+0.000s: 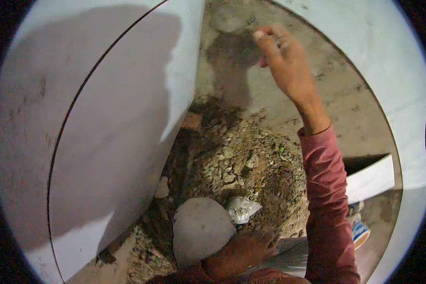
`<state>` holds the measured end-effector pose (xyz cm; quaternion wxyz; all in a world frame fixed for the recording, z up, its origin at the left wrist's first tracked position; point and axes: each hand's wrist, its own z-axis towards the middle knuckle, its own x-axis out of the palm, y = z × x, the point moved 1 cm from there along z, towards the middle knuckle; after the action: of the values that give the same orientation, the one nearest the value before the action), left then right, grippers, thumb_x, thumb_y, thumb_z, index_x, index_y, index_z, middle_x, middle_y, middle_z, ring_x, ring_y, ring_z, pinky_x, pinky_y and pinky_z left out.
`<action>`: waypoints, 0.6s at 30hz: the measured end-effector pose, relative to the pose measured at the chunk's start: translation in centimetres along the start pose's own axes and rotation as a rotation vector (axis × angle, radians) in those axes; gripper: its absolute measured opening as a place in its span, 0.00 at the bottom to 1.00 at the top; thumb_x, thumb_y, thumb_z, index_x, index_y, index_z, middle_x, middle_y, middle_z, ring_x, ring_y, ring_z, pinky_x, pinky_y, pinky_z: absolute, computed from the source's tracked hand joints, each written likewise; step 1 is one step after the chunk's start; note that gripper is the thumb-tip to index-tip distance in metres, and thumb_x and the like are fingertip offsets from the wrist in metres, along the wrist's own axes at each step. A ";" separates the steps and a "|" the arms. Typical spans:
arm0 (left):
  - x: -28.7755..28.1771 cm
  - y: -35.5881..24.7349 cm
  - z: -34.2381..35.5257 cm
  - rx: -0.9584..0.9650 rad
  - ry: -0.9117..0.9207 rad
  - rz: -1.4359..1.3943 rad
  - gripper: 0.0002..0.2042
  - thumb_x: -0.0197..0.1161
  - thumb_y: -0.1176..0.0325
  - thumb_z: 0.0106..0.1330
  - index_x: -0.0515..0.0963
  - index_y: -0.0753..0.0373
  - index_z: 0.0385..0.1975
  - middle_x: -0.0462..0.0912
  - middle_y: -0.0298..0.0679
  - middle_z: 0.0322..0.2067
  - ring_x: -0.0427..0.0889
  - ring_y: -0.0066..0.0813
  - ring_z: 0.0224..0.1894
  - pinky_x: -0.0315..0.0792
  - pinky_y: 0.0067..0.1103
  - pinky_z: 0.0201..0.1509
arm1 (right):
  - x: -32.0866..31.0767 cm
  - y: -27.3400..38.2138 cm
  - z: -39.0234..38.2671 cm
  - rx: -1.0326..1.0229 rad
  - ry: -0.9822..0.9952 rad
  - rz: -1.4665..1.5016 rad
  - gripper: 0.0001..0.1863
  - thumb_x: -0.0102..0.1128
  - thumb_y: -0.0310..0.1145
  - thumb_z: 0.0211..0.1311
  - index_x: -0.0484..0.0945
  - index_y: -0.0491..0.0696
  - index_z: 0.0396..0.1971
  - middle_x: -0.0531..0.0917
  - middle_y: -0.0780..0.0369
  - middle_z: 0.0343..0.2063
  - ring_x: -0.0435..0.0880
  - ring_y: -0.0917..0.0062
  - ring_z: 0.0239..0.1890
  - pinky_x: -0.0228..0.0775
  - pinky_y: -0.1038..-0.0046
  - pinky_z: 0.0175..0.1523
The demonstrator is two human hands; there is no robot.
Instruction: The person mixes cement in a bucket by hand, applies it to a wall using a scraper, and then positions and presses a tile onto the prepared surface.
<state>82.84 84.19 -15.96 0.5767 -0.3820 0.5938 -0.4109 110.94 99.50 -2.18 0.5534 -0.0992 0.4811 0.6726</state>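
My right hand is raised over the bare ground at the far side, on a bent arm in a red sleeve. Its fingers curl in toward the thumb; whatever they may hold is too small or blurred to make out. Low in the view, my left hand lies in shade beside a smooth grey rounded shape, possibly a knee. Its fingers point right, too dark to read. Just beyond it sits a clear plastic bag with small pale pieces inside.
Loose rubble and soil spread across the middle. A large pale panel or wall rises on the left, bearing a dark shadow. A brick piece sits near its base. To the right are a white board and a blue-and-white tub.
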 end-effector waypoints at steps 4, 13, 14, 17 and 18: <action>0.5 1.7 0.1 -0.048 0.125 0.010 0.27 0.58 0.49 0.69 0.69 0.67 0.56 0.83 0.53 0.36 0.82 0.55 0.41 0.75 0.44 0.46 | -2.7 -2.1 -4.5 0.025 -0.011 -0.207 0.13 0.57 0.41 0.68 0.77 0.49 0.46 0.82 0.51 0.30 0.81 0.55 0.26 0.73 0.60 0.35; -3.7 -1.3 1.6 -0.175 0.191 0.031 0.27 0.60 0.49 0.67 0.73 0.68 0.54 0.82 0.56 0.42 0.82 0.56 0.45 0.75 0.42 0.49 | -15.8 1.1 -12.5 -0.142 0.123 -1.224 0.28 0.62 0.34 0.58 0.71 0.68 0.60 0.72 0.58 0.36 0.82 0.66 0.25 0.71 0.65 0.20; -3.8 -1.5 2.0 -0.165 0.221 0.028 0.27 0.61 0.49 0.67 0.73 0.68 0.54 0.82 0.56 0.43 0.81 0.56 0.46 0.75 0.42 0.50 | -16.7 1.1 -12.7 -0.145 0.189 -1.297 0.30 0.62 0.34 0.57 0.70 0.69 0.61 0.71 0.58 0.37 0.82 0.67 0.25 0.71 0.65 0.20; -3.8 -1.0 2.0 -0.122 0.239 -0.024 0.27 0.61 0.50 0.67 0.72 0.69 0.54 0.82 0.56 0.44 0.80 0.56 0.47 0.73 0.42 0.52 | -20.7 -0.1 -16.4 0.111 0.172 -1.288 0.28 0.60 0.34 0.61 0.70 0.69 0.62 0.72 0.58 0.34 0.80 0.65 0.22 0.72 0.65 0.21; -3.7 -0.7 1.7 -0.105 0.228 -0.054 0.27 0.61 0.51 0.67 0.72 0.69 0.54 0.82 0.56 0.44 0.80 0.57 0.48 0.73 0.42 0.53 | -22.4 -0.9 -18.5 0.181 0.144 -1.295 0.26 0.59 0.34 0.63 0.71 0.69 0.61 0.73 0.57 0.33 0.81 0.65 0.23 0.72 0.65 0.22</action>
<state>84.73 87.30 -13.96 0.4734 -0.3784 0.6658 -0.4351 112.57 70.89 2.64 0.8188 -0.3667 0.4146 0.1521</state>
